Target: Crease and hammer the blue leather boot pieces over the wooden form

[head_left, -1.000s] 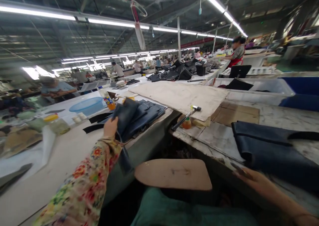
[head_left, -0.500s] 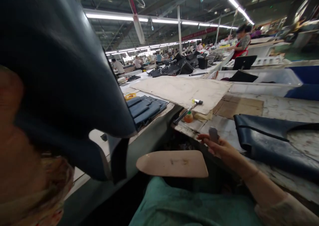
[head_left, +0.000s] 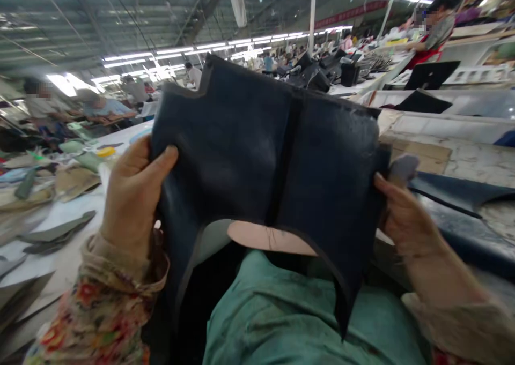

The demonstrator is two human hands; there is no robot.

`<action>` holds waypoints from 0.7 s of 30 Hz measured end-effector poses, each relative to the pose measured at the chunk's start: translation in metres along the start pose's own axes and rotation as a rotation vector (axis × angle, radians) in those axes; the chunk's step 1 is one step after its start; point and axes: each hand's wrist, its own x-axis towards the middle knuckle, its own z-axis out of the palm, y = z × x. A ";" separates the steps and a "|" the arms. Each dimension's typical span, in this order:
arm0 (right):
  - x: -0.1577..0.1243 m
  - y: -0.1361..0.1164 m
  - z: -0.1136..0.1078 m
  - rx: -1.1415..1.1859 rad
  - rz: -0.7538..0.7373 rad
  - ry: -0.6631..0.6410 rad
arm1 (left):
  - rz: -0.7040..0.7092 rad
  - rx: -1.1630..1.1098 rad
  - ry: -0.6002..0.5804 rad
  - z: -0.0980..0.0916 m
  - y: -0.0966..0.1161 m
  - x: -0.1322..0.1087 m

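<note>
A dark navy leather piece (head_left: 257, 156) with a stitched seam down its middle is held up in front of me, spread between both hands. My left hand (head_left: 132, 199) grips its left edge, thumb on the front. My right hand (head_left: 402, 215) pinches the right edge and also holds a small grey tool (head_left: 404, 168). Under the piece, a tan rounded board (head_left: 261, 237) shows above my green apron (head_left: 289, 317).
More navy leather (head_left: 458, 192) lies on the worn bench at right. The long white table (head_left: 60, 220) at left carries grey cut pieces and scraps. Other people work at the left, and one stands at the far right behind black bags.
My left hand lifted the navy piece from the pile on the left table and brought it in front of me. My right hand came up from the bench with the grey tool and took the right edge.
</note>
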 end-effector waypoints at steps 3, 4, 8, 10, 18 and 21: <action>0.003 -0.032 0.013 -0.065 -0.251 0.086 | -0.209 -0.138 -0.128 -0.021 -0.048 -0.011; 0.003 -0.040 0.020 -0.165 -0.330 0.074 | -0.248 -0.170 -0.161 -0.027 -0.065 -0.016; 0.004 -0.049 0.051 -0.522 -0.440 -0.042 | -0.379 -0.133 -0.112 -0.050 -0.123 -0.034; 0.008 -0.045 0.065 -0.587 -0.458 -0.095 | -0.444 -0.098 -0.055 -0.058 -0.145 -0.041; 0.016 -0.035 0.094 -0.810 -0.630 -0.311 | -0.677 -0.209 -0.065 -0.051 -0.194 -0.072; 0.014 -0.037 0.100 -0.838 -0.689 -0.364 | -0.667 -0.263 0.045 -0.049 -0.194 -0.073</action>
